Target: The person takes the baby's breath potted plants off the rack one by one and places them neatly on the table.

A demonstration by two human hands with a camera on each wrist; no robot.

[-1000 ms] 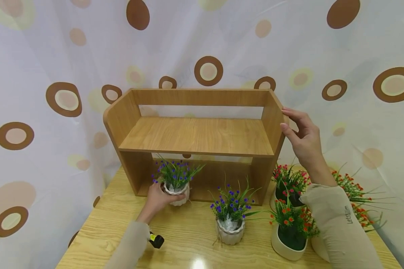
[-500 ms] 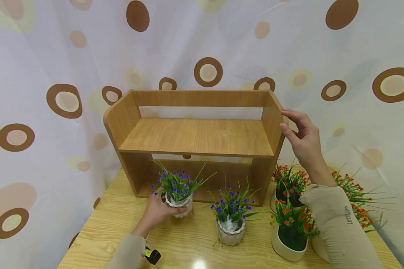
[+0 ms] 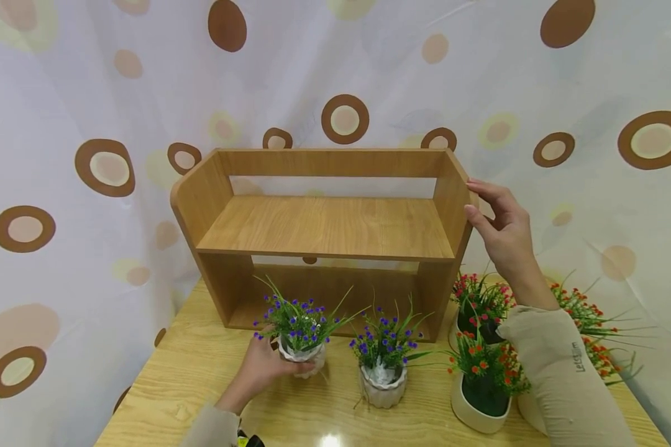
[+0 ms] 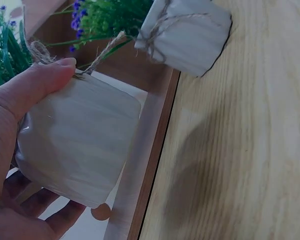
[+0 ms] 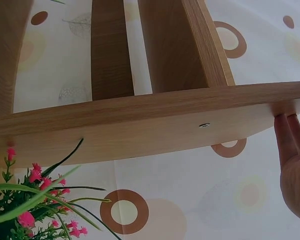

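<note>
My left hand (image 3: 260, 371) grips a white ruffled flowerpot (image 4: 82, 137) of purple flowers (image 3: 302, 323), thumb near the twine round its rim and fingers on its far side. The pot is held in front of the shelf's lower opening, its shadow on the table. My right hand (image 3: 503, 233) holds the rounded right side panel (image 3: 453, 198) of the two-tier wooden shelf (image 3: 324, 226). In the right wrist view its fingers (image 5: 288, 137) touch the panel's outer face. A second white pot (image 3: 383, 388) of purple flowers stands on the table just right of the held one.
Pots of red and orange flowers cluster at the right below my right forearm, a cream pot (image 3: 481, 406) in front and pink-red flowers (image 3: 483, 298) beside the shelf. The light wood table (image 3: 190, 379) reaches the patterned curtain (image 3: 117, 93).
My left hand has drawn the purple flowerpot away from the shelf's lower opening, towards me and slightly right. My right hand stays on the side panel.
</note>
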